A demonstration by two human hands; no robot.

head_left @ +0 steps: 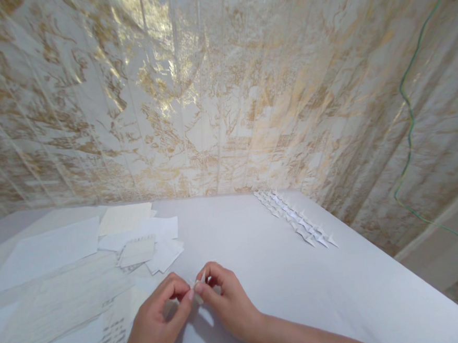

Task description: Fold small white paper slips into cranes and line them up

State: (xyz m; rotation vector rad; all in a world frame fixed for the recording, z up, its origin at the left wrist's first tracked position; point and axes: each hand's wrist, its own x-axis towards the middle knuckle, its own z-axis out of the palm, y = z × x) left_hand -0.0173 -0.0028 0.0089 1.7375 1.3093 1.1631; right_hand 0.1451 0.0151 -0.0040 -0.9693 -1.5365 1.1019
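Between my two hands, over the near part of the white table, is a small piece of folded white paper [199,298] with thin pointed ends. My left hand [160,312] pinches its left side with thumb and forefinger. My right hand [226,297] grips the other side the same way, and one pointed tip sticks up beside its forefinger. The fingertips of both hands nearly meet and hide much of the fold. At the far right of the table stand rows of small folded paper figures [299,219] with pointed ends, set close together.
Loose paper sheets [50,252] overlap across the left of the white table [250,253]. Small cut squares of paper [137,251] lie stacked at their right edge. A patterned gold and white wall [207,89] rises behind, and a green cable [409,127] hangs at right.
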